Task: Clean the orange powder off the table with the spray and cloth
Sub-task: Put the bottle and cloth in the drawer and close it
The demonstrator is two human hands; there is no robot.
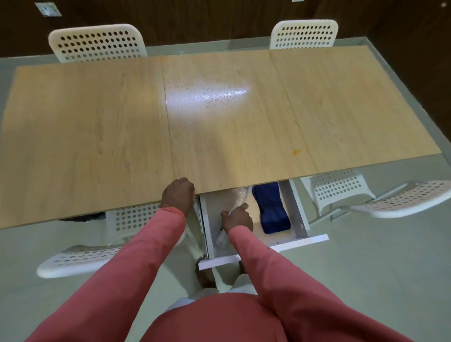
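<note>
Orange powder (295, 152) marks the wooden counter (97, 117). The left hand (177, 194) curls over its near edge; the right hand (238, 217) grips a clear spray bottle (238, 196) in the open drawer (263, 246), beside a blue cloth (271, 207).

No text, label, brand, number or sign could be read anywhere in the view. A small pale plate (48, 9) on the dark wall at the far left carried marks too blurred to make out, and a second pale patch (296, 0) at the top edge was cut off by the frame. The worktop (97, 109), the white drawer (263, 252) and the perforated chairs (97, 42) bore no lettering that showed.
</note>
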